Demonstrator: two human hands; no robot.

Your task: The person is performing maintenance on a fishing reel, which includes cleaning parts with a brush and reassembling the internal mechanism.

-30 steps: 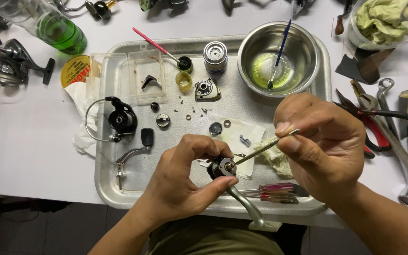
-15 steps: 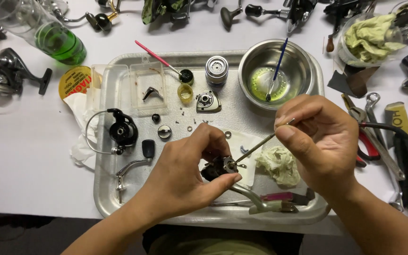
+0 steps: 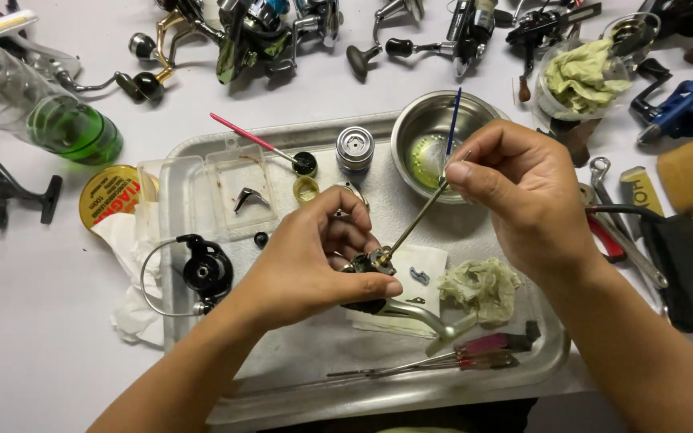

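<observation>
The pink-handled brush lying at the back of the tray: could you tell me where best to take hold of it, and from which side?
Grip the pink-handled brush mid-handle, coming from above on its far-left end. The thin shaft slants free over the metal tray rim there, while its tip rests in the small black cap.

Dark reel body (image 3: pixel 366 269) (silver stem) tilted, thin brush (image 3: pixel 415 223) touching it.
</observation>
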